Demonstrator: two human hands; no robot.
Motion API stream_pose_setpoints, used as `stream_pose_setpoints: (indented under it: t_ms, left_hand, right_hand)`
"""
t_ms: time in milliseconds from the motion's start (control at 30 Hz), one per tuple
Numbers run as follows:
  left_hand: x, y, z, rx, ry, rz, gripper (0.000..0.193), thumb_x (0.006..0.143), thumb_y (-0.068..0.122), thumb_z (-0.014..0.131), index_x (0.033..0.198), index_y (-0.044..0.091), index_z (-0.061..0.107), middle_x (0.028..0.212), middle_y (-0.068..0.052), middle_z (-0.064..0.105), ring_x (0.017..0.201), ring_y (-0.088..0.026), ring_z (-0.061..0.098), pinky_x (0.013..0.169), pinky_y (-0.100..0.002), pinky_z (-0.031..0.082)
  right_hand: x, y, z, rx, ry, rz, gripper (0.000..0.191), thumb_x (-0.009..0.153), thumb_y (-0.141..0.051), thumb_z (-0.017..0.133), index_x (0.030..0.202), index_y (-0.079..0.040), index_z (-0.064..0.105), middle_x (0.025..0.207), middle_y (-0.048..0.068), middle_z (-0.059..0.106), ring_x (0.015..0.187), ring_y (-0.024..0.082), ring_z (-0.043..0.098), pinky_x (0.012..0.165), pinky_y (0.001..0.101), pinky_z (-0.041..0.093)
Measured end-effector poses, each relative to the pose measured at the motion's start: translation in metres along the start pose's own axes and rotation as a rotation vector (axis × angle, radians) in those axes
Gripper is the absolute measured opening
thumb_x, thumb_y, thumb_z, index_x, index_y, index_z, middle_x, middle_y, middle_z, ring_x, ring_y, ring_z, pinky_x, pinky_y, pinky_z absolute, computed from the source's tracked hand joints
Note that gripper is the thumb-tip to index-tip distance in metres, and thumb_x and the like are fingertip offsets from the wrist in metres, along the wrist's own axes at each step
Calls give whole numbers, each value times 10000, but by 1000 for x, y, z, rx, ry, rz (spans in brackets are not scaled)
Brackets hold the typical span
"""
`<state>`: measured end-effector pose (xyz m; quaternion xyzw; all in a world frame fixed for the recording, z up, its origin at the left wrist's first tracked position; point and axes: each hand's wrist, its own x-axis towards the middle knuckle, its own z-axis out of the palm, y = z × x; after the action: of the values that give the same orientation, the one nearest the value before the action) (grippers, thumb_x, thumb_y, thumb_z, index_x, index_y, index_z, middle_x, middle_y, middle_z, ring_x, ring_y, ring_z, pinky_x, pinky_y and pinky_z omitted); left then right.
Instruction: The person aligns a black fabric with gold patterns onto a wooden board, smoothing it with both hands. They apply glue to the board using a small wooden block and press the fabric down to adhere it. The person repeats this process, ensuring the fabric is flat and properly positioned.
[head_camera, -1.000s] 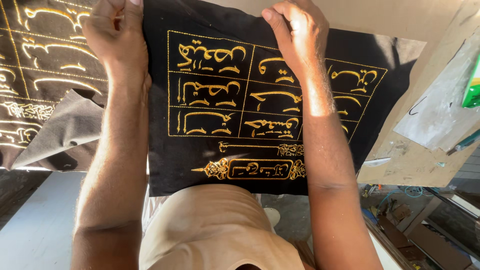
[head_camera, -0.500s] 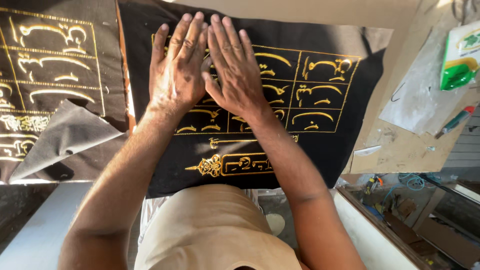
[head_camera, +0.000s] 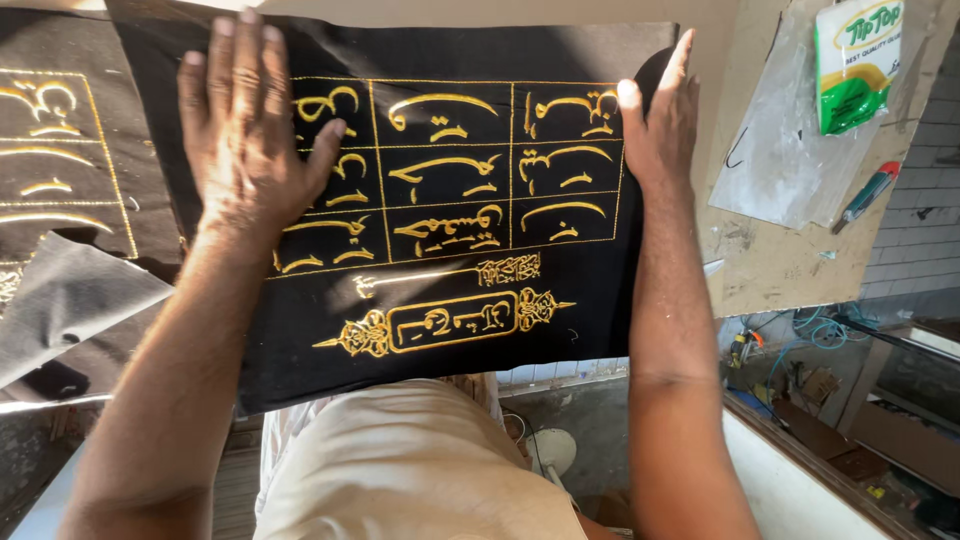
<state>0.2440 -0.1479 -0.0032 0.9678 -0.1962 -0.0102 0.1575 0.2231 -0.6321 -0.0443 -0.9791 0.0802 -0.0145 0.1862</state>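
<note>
Fingers spread and flat, the left hand (head_camera: 250, 130) presses palm-down on the upper left of a black embroidered cloth (head_camera: 440, 200), grasping nothing, while the right hand (head_camera: 662, 130), fingers straight and together, lies open against the cloth's right edge at centre right of the frame. The cloth, worked with gold script in a grid of panels above a gold cartouche (head_camera: 445, 322), covers the middle of the frame on a plywood worktable (head_camera: 770, 270), its lower edge hanging toward the person's lap. The step in hand looks like smoothing the piece flat; the next move would seem to call for even pressure outward so the fabric lies without folds. A second black embroidered panel (head_camera: 60, 170) lies just beside it at the left edge, with a grey folded cloth (head_camera: 70, 300) below that, crowding the left hand's side. At upper right, well apart from the right hand, sit a clear plastic sheet (head_camera: 780, 150), a green-and-white packet (head_camera: 858, 62) and a red-capped marker (head_camera: 866, 192).
</note>
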Motion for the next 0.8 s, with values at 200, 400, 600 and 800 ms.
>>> stream_pose_setpoints:
  t_ms: [200,400,600,800]
  left_hand:
    - [1,-17,-31,-24,-35,-306,953,1066,630,588,1637,-49,240,1689,-282,218,1573,-430,169,1244,-654,98]
    - [-5,-26,-28,-138,51,-296,885,1102,553,572,1625,-91,263,1688,-356,252,1581,-503,205,1301,-650,119]
    - [-29,0,-42,75,-3,-404,777,1183,565,541,1563,-96,387,1616,-361,343,1557,-502,230,1238,-737,49]
    - [-163,54,-36,-31,30,-323,954,1119,674,383,1615,-138,306,1707,-328,232,1603,-429,137,1227,-684,-12]
  right_hand:
    - [-4,1,1,98,-26,26,851,1157,-474,565,1687,-57,45,1658,303,404,1514,440,453,1273,509,362]
    - [-6,-2,-2,159,-19,1,835,1164,-435,571,1699,-52,56,1652,334,393,1524,463,448,1277,495,383]
    - [-21,-22,-15,-80,94,-32,892,1157,-507,621,1662,12,101,1671,340,292,1520,438,413,1268,517,335]
    - [-154,-41,-45,-271,-106,-173,982,1060,-515,633,1635,110,140,1716,296,90,1612,442,168,1290,584,161]
